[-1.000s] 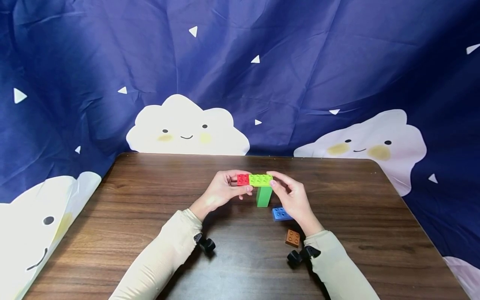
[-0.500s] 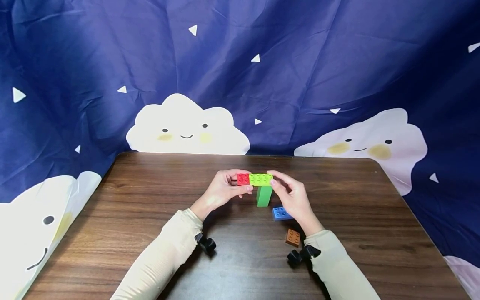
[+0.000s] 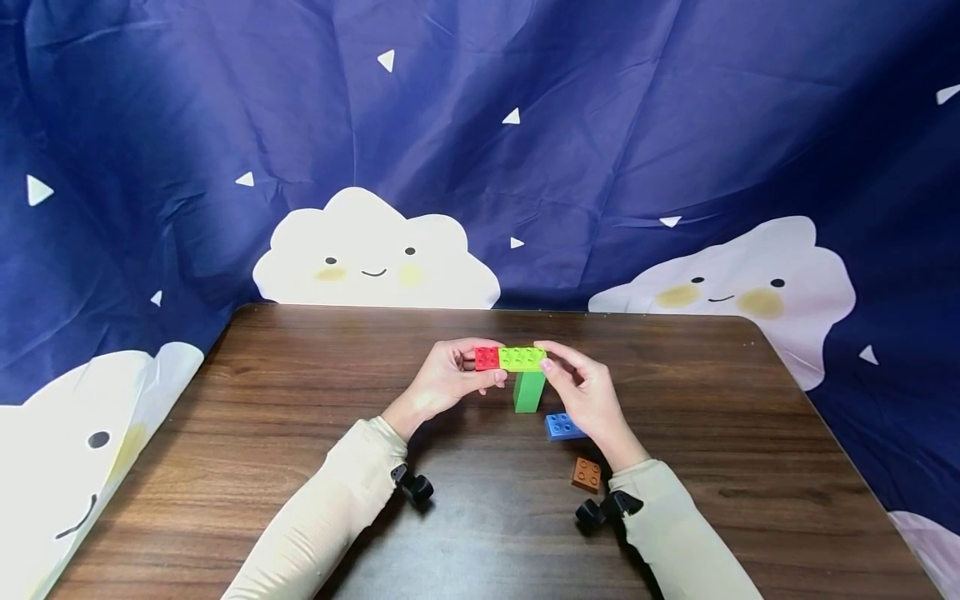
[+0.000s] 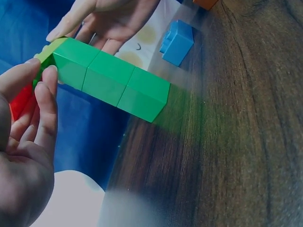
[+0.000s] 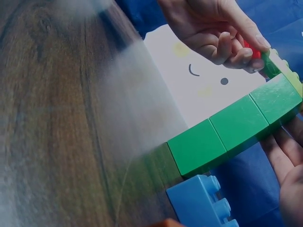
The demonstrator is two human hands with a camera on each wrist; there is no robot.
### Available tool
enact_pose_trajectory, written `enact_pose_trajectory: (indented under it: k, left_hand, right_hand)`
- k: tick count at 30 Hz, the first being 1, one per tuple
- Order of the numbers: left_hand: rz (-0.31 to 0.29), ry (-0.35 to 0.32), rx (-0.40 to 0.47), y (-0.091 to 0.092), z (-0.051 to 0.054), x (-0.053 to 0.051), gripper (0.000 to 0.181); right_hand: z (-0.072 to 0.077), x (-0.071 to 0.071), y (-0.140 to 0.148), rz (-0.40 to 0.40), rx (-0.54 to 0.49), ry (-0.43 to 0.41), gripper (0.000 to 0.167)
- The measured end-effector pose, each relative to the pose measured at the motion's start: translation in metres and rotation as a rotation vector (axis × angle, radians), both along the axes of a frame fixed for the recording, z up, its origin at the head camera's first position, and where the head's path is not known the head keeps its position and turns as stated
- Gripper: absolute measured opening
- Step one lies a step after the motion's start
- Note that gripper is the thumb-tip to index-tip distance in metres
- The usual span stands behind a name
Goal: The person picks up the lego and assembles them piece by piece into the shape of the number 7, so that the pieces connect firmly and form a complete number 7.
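A tower of several stacked green bricks stands upright on the table. Across its top lies a lime-green brick, its left part overhanging the tower. Flush against that brick's left end is a red brick, raised above the table. My left hand pinches the red brick between thumb in front and fingers behind, the thumb tip reaching the lime-green brick. My right hand grips the right end of the lime-green brick; in the right wrist view its fingers lie alongside the tower. What is beneath the red brick is hidden by my left fingers.
A blue brick lies just right of the tower's foot, partly behind my right hand. Nearer to me, by the right wrist, sits an orange-brown brick. The brown wooden table ends at a blue cloud-patterned curtain.
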State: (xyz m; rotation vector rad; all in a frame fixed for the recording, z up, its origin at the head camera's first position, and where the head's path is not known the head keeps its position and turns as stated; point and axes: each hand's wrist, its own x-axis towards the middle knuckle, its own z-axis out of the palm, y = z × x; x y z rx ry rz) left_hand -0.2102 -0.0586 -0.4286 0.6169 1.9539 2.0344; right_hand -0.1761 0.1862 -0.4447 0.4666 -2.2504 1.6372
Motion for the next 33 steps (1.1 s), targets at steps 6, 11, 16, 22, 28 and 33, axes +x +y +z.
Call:
enact_pose_trajectory:
  k: [6,11,16,22,28,33]
  left_hand:
    - [-0.007,-0.005,-0.007,0.000,0.002,-0.001,0.040]
    - [-0.004,0.006,-0.010,-0.001,0.003,-0.002,0.040]
    - [0.004,0.026,-0.030,-0.002,0.002,-0.002,0.039]
    - [0.017,0.043,-0.051,-0.002,-0.001,-0.001,0.038]
    - [0.019,0.043,-0.064,0.001,-0.001,-0.001,0.040]
    - [0.025,0.037,-0.082,0.001,0.000,-0.001,0.041]
  right_hand:
    - [0.002,0.000,0.001,0.000,-0.001,-0.016,0.028]
    - [0.003,0.000,0.001,-0.003,0.000,-0.025,0.028]
    - [0.004,0.000,0.004,0.033,0.032,-0.041,0.031]
    - [0.003,0.003,0.019,0.068,0.082,-0.009,0.039]
    - [-0.004,0.014,0.047,0.068,0.170,-0.031,0.027]
    - [-0.006,0.027,0.067,0.087,0.399,-0.104,0.023]
